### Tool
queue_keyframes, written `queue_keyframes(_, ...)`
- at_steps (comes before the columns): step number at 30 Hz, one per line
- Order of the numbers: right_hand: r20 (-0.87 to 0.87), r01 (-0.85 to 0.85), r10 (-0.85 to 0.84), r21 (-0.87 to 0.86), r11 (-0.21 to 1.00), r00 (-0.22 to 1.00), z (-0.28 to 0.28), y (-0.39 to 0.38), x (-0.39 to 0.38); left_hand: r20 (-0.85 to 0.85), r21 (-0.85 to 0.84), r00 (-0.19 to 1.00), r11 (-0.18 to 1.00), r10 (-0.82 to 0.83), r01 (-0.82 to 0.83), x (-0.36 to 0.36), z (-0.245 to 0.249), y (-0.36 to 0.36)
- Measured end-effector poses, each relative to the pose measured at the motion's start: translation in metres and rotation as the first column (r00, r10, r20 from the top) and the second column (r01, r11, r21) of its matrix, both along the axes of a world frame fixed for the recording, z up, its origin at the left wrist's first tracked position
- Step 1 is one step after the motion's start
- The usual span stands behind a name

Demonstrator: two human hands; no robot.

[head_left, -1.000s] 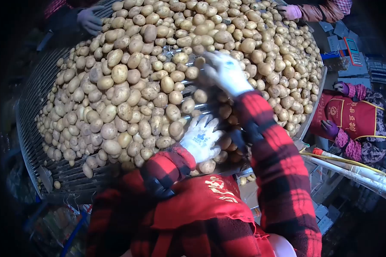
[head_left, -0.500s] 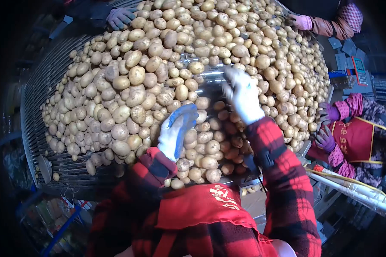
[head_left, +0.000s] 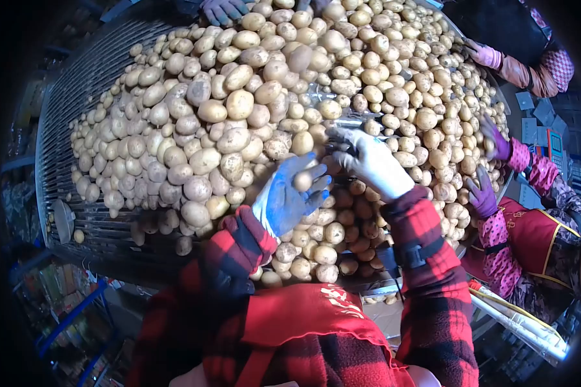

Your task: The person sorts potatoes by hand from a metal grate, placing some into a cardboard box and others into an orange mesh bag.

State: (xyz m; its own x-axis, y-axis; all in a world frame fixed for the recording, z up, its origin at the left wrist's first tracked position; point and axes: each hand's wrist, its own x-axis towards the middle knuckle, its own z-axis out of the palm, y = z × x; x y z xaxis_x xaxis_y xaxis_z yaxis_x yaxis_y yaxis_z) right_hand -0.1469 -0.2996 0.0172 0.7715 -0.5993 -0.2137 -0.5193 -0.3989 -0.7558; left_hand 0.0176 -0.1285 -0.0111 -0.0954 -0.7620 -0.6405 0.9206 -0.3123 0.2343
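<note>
My left hand [head_left: 292, 195], in a glove with a blue palm, is turned palm up over the pile. A small potato [head_left: 302, 181] sits in it, between the thumb and the curved fingers. My right hand [head_left: 371, 161], in a white glove, is just to the right. Its fingers are bent and apart, pointing left, and I see nothing held in them. Below both hands lie potatoes [head_left: 326, 255] near the front edge, some in shadow. Beyond my right hand, a shiny clear strip [head_left: 350, 121] shows between potatoes.
A large potato heap [head_left: 232, 138] covers the slatted table [head_left: 97, 84]. Gloved hands of other people reach in at the top [head_left: 224, 10], upper right [head_left: 485, 55] and right [head_left: 483, 194]. A grey scoop-like piece [head_left: 63, 220] lies at left; a calculator [head_left: 555, 143] is at right.
My left hand has turned palm up and moved right, and a small potato now shows in it. My right hand has drawn slightly lower. The co-worker at right has reached onto the heap.
</note>
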Motion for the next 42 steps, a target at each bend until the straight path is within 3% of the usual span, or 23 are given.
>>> queue_keyframes(1, -0.057, 0.004, -0.017, -0.220, 0.975, 0.998, -0.017, -0.001, 0.011, 0.032, 0.014, 0.998, 0.999, -0.052, 0.051, 0.003, -0.002, -0.002)
queue_keyframes(3, -0.259, -0.042, -0.055, -0.353, 0.935, 0.964, -0.046, -0.004, 0.036, 0.017, -0.049, 0.997, 0.996, -0.074, 0.075, 0.004, -0.002, 0.008)
queue_keyframes(6, -0.105, 0.098, -0.185, -0.549, 0.830, 0.977, -0.101, -0.006, 0.041, 0.020, -0.140, 0.996, 0.986, -0.089, 0.091, 0.005, -0.002, 0.026)
queue_keyframes(7, -0.065, 0.103, -0.152, -0.477, 0.873, 0.986, -0.084, -0.008, 0.035, 0.066, -0.167, 0.993, 0.979, -0.103, 0.113, 0.003, -0.004, 0.030)
queue_keyframes(9, 0.073, 0.358, -0.355, -0.031, 0.933, 0.932, -0.038, 0.007, 0.020, 0.287, -0.260, 0.948, 0.942, -0.135, 0.213, 0.009, -0.006, 0.037)
queue_keyframes(10, 0.068, 0.330, -0.353, 0.227, 0.916, 0.933, -0.025, 0.009, 0.015, 0.442, -0.304, 0.888, 0.910, -0.128, 0.283, 0.013, -0.007, 0.041)
queue_keyframes(11, 0.017, 0.127, -0.139, 0.318, 0.940, 0.990, 0.002, 0.013, 0.007, 0.343, -0.289, 0.928, 0.924, -0.146, 0.252, 0.012, -0.005, 0.041)
queue_keyframes(13, 0.177, -0.150, 0.095, 0.333, 0.931, 0.980, 0.019, 0.031, -0.010, 0.136, -0.234, 0.978, 0.954, -0.159, 0.188, 0.010, 0.000, 0.040)
queue_keyframes(14, 0.063, -0.060, 0.035, 0.435, 0.898, 0.997, 0.038, 0.024, -0.013, 0.046, -0.195, 0.977, 0.958, -0.206, 0.211, 0.016, 0.000, 0.037)
queue_keyframes(16, 0.087, 0.158, -0.207, 0.390, 0.907, 0.974, 0.028, 0.007, -0.024, -0.058, -0.078, 0.968, 0.967, -0.245, 0.241, 0.015, 0.015, 0.034)
queue_keyframes(17, 0.113, 0.240, -0.285, 0.301, 0.923, 0.952, 0.015, 0.002, -0.032, -0.098, -0.094, 0.971, 0.974, -0.216, 0.207, 0.016, 0.014, 0.037)
queue_keyframes(18, -0.098, 0.258, -0.252, 0.049, 0.965, 0.963, 0.012, 0.001, -0.033, -0.151, -0.071, 0.975, 0.986, -0.161, 0.152, 0.017, 0.010, 0.039)
queue_keyframes(21, -0.103, 0.114, -0.134, -0.177, 0.978, 0.986, -0.017, 0.034, -0.024, -0.246, -0.027, 0.966, 0.997, -0.083, 0.079, 0.023, 0.010, 0.040)
queue_keyframes(23, -0.136, 0.096, -0.202, -0.547, 0.831, 0.970, -0.079, 0.058, -0.033, -0.224, 0.052, 0.974, 0.997, -0.039, 0.052, 0.020, 0.014, 0.037)
queue_keyframes(25, -0.070, 0.206, -0.306, -0.597, 0.775, 0.949, -0.092, 0.069, -0.033, -0.215, 0.048, 0.976, 0.998, -0.023, 0.034, 0.019, 0.016, 0.037)
queue_keyframes(29, -0.021, 0.308, -0.350, -0.430, 0.849, 0.936, -0.074, 0.066, -0.043, -0.221, 0.102, 0.975, 0.995, 0.015, 0.008, 0.017, 0.013, 0.040)
queue_keyframes(31, -0.012, 0.503, -0.513, -0.186, 0.844, 0.858, -0.052, 0.069, -0.052, -0.086, 0.075, 0.990, 0.990, -0.115, 0.121, 0.018, 0.010, 0.046)
queue_keyframes(32, 0.101, 0.566, -0.557, -0.148, 0.811, 0.824, -0.056, 0.074, -0.060, -0.100, 0.039, 0.983, 0.987, -0.153, 0.158, 0.017, 0.011, 0.044)
queue_keyframes(35, 0.185, 0.623, -0.620, 0.049, 0.781, 0.762, -0.041, 0.075, -0.082, -0.081, 0.011, 0.968, 0.971, -0.239, 0.241, 0.012, 0.023, 0.037)
queue_keyframes(36, 0.152, 0.635, -0.616, -0.187, 0.750, 0.773, -0.036, 0.072, -0.096, -0.060, 0.010, 0.963, 0.964, -0.263, 0.264, 0.011, 0.026, 0.035)
queue_keyframes(37, 0.046, 0.504, -0.560, -0.500, 0.704, 0.828, -0.024, 0.060, -0.113, -0.093, -0.018, 0.963, 0.967, -0.254, 0.253, 0.011, 0.020, 0.036)
queue_keyframes(39, -0.127, 0.253, -0.679, -0.866, 0.431, 0.723, -0.020, 0.052, -0.133, -0.157, -0.071, 0.960, 0.972, -0.233, 0.225, 0.013, 0.005, 0.042)
queue_keyframes(42, 0.042, 0.312, -0.475, -0.804, 0.506, 0.879, -0.020, 0.025, -0.112, -0.264, -0.062, 0.944, 0.980, -0.196, 0.187, 0.011, -0.004, 0.037)
